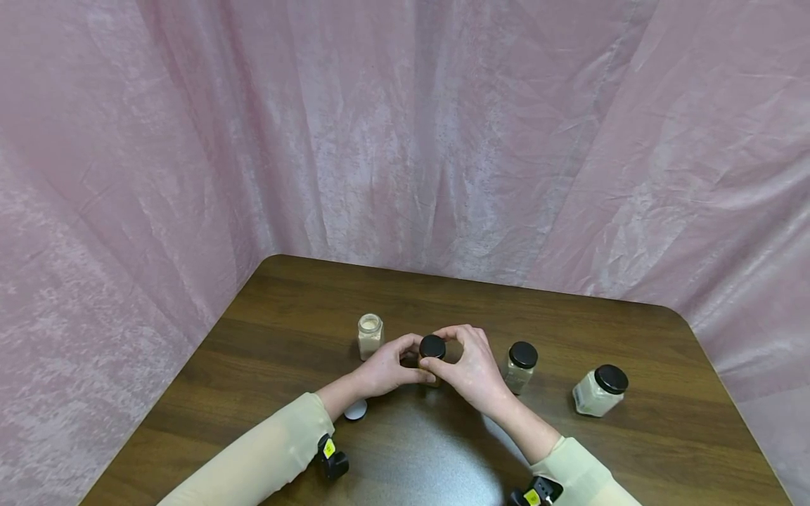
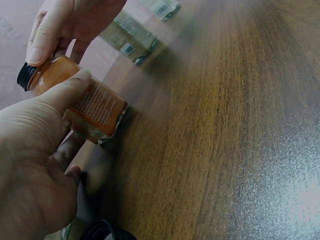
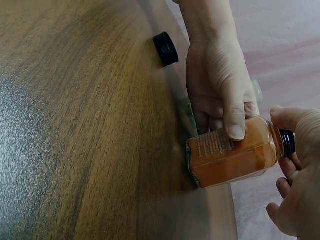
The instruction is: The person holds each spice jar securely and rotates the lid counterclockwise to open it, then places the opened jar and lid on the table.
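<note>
In the head view a glass spice jar with a black lid (image 1: 432, 346) stands between both hands. Its orange-brown powder and printed label show on the jar (image 2: 102, 110) in the left wrist view. My left hand (image 1: 386, 369) holds the jar body, thumb across the label side and fingers behind. My right hand (image 1: 471, 369) pinches at the top of the jar, its thumb at the neck and its fingers by the lid (image 3: 287, 142) in the right wrist view. Just left of the hands stands a lidless jar (image 1: 370, 346) of pale powder.
A loose lid (image 1: 356, 410), black outside with a white inside, lies near the left forearm. Two black-lidded jars with pale contents, a nearer one (image 1: 519, 378) and a farther one (image 1: 593, 398), stand to the right on the wooden table (image 1: 671, 436). Pink curtains (image 1: 405, 140) hang behind.
</note>
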Action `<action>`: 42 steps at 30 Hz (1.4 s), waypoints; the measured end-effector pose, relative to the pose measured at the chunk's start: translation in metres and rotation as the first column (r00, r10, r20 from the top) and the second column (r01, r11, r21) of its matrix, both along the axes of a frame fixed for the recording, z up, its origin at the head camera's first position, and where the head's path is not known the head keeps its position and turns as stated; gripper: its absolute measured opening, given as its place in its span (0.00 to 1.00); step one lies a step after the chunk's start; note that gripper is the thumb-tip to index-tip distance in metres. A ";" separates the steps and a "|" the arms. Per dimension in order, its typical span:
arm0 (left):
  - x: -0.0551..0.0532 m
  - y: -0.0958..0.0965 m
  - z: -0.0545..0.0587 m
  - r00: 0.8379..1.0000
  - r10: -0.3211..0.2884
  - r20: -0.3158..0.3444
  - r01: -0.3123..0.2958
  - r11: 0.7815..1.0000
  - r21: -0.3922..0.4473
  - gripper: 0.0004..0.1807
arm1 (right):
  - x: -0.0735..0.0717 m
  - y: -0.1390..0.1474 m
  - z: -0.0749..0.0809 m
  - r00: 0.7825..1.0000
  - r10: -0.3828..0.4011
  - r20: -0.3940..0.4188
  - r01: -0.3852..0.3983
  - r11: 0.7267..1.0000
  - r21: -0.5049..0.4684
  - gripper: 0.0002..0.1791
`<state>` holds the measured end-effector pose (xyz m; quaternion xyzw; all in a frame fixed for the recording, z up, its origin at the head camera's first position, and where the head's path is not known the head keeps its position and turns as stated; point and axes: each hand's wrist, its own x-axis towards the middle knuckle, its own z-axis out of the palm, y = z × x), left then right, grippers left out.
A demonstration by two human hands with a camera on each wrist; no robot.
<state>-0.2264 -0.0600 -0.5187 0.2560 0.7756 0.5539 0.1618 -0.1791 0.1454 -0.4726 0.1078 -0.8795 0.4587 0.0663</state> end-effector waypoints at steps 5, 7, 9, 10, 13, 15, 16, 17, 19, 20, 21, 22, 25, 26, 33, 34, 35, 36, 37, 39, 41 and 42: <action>0.000 0.000 0.000 1.000 -0.003 0.001 0.003 1.000 0.000 0.24 | 0.000 0.000 0.000 1.000 0.004 -0.010 -0.004 1.000 0.002 0.23; 0.000 0.000 0.001 1.000 -0.005 0.002 0.005 1.000 0.001 0.24 | 0.000 0.000 0.000 1.000 0.006 -0.014 -0.006 1.000 0.003 0.23; 0.000 0.000 0.001 1.000 -0.007 0.003 0.007 1.000 0.001 0.24 | 0.001 0.000 0.000 1.000 0.007 -0.015 -0.007 1.000 0.005 0.24; 0.000 0.000 0.001 1.000 -0.007 0.004 0.007 1.000 0.002 0.24 | 0.001 0.000 0.000 1.000 0.008 -0.015 -0.008 1.000 0.007 0.24; 0.001 0.000 0.001 1.000 -0.007 0.005 0.007 1.000 0.002 0.24 | 0.001 0.000 0.000 1.000 0.009 -0.014 -0.009 1.000 0.012 0.24; 0.000 0.000 0.000 1.000 -0.007 0.007 0.007 1.000 0.002 0.24 | 0.001 0.000 0.000 1.000 0.009 -0.015 -0.009 1.000 0.015 0.24; 0.000 0.000 0.000 1.000 -0.006 0.007 0.006 1.000 0.002 0.24 | 0.001 0.000 0.000 1.000 0.010 -0.019 -0.010 1.000 0.016 0.25; 0.000 0.000 0.000 1.000 -0.007 0.008 0.007 1.000 0.001 0.24 | 0.001 0.001 0.000 1.000 0.010 -0.022 -0.009 1.000 0.016 0.25; 0.000 0.000 0.000 1.000 -0.008 0.009 0.008 1.000 0.001 0.24 | 0.001 0.001 0.001 0.999 0.010 -0.031 -0.010 1.000 0.016 0.25; 0.000 0.000 0.000 1.000 -0.007 0.009 0.007 1.000 0.001 0.24 | 0.001 0.001 0.000 0.999 0.011 -0.035 -0.010 1.000 0.015 0.25; 0.000 0.000 0.000 1.000 -0.006 0.009 0.006 1.000 0.000 0.24 | 0.001 0.001 0.000 0.999 0.011 -0.039 -0.011 1.000 0.015 0.25; 0.000 0.000 0.000 1.000 -0.006 0.009 0.006 1.000 0.000 0.24 | 0.001 0.001 0.000 0.999 0.012 -0.043 -0.011 1.000 0.015 0.25; 0.000 0.000 0.000 1.000 -0.002 0.008 0.002 1.000 -0.003 0.24 | 0.001 0.001 0.000 0.999 0.014 -0.043 -0.013 1.000 0.019 0.24; 0.000 0.000 0.000 1.000 -0.001 0.008 0.001 1.000 -0.005 0.24 | 0.001 0.001 0.000 0.999 0.015 -0.041 -0.014 1.000 0.022 0.24; -0.001 0.000 -0.002 1.000 0.002 0.002 -0.002 1.000 -0.003 0.23 | 0.002 0.000 0.001 0.999 0.021 -0.047 -0.019 0.999 0.030 0.24; -0.001 0.000 -0.002 1.000 0.004 -0.001 -0.004 1.000 -0.005 0.23 | 0.002 0.000 0.001 0.999 0.022 -0.049 -0.020 0.999 0.032 0.24; -0.001 0.000 -0.002 1.000 0.006 -0.003 -0.006 1.000 -0.008 0.23 | 0.002 0.000 0.001 0.998 0.023 -0.051 -0.022 0.999 0.035 0.24; -0.001 0.000 -0.002 1.000 0.008 -0.006 -0.008 1.000 -0.012 0.23 | 0.002 0.000 0.001 0.998 0.025 -0.051 -0.023 0.999 0.038 0.24; -0.001 0.000 -0.002 1.000 0.011 -0.008 -0.011 1.000 -0.015 0.23 | 0.002 0.000 0.001 0.998 0.026 -0.050 -0.024 0.999 0.041 0.24; -0.001 0.000 -0.003 1.000 0.013 -0.010 -0.013 1.000 -0.021 0.23 | 0.002 0.000 0.000 0.998 0.027 -0.051 -0.025 0.999 0.049 0.24; -0.001 0.000 -0.002 1.000 0.013 -0.012 -0.014 1.000 -0.025 0.23 | 0.002 0.000 0.000 0.998 0.029 -0.051 -0.026 0.998 0.053 0.24; -0.001 0.000 -0.002 1.000 0.012 -0.011 -0.013 1.000 -0.025 0.23 | 0.002 0.000 0.001 0.998 0.029 -0.050 -0.026 0.998 0.055 0.24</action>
